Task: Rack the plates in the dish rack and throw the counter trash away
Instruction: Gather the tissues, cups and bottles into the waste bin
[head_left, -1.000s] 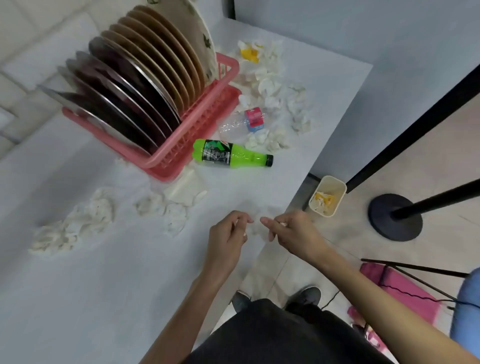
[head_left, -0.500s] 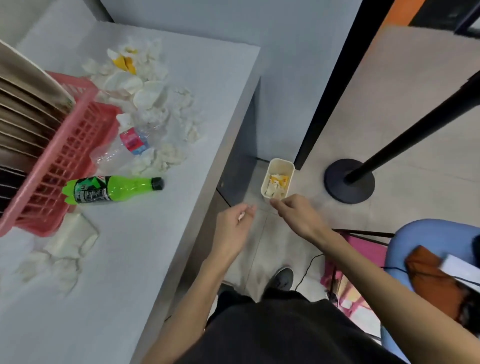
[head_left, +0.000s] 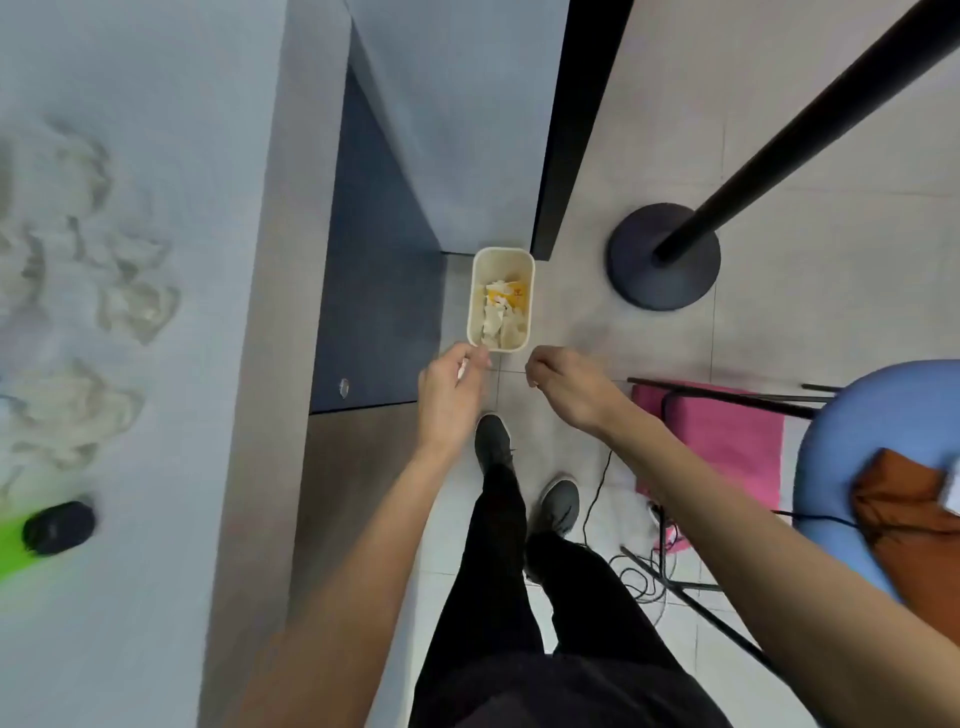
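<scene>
left hand (head_left: 451, 395): pinching a small white scrap, just by the bin's near edge | right hand (head_left: 569, 387): curled, cannot tell if holding anything | bin (head_left: 531, 270): on floor, paper inside | crumpled paper (head_left: 136, 306): on counter (head_left: 156, 571)

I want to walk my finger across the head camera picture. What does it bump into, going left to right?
green bottle → crumpled paper → left hand → right hand → black stand base → blue seat
</scene>
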